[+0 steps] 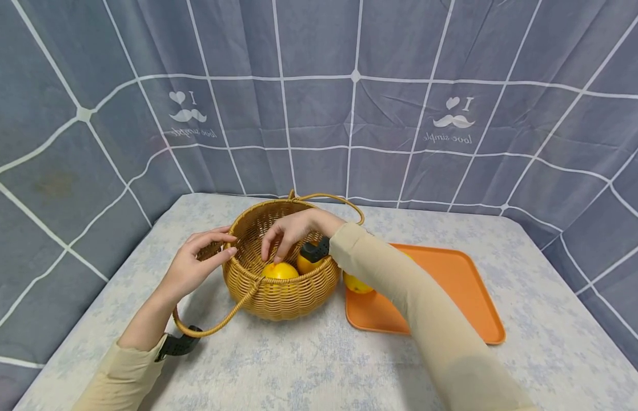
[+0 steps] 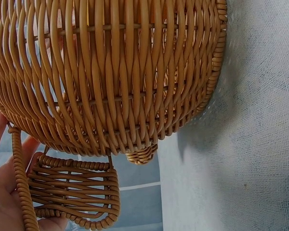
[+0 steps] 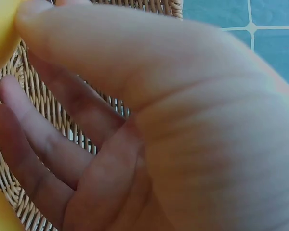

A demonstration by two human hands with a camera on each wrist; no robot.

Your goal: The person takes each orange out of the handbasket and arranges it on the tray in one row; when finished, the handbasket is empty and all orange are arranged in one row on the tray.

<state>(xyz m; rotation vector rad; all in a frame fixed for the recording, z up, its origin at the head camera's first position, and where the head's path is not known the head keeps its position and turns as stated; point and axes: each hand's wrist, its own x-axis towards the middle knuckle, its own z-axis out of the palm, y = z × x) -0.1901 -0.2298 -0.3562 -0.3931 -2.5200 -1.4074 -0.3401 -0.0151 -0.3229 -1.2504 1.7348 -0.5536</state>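
A round wicker basket [image 1: 283, 299] stands left of centre on the table. My left hand [image 1: 195, 260] grips its left side at the rim, thumb and fingers about a small woven side tab [image 2: 72, 187]. Over the inside of the basket, my right hand [image 1: 293, 228] reaches down with its fingers loosely bent and spread. Its thumb tip is right at the top of a round yellow fruit [image 1: 280, 270]. Another yellow-orange fruit [image 1: 305, 265] lies beside it, partly hidden by the black wrist strap. The right wrist view shows the palm and several fingers [image 3: 53, 149] apart from the fruit.
An orange tray [image 1: 452, 285] lies right of the basket, crossed by my right sleeve. A yellow fruit [image 1: 357, 284] sits on its left end, partly hidden. One basket handle [image 1: 216, 328] hangs over my left wrist; the other [image 1: 344, 200] leans back right. A grey checked curtain [image 1: 319, 114] stands behind.
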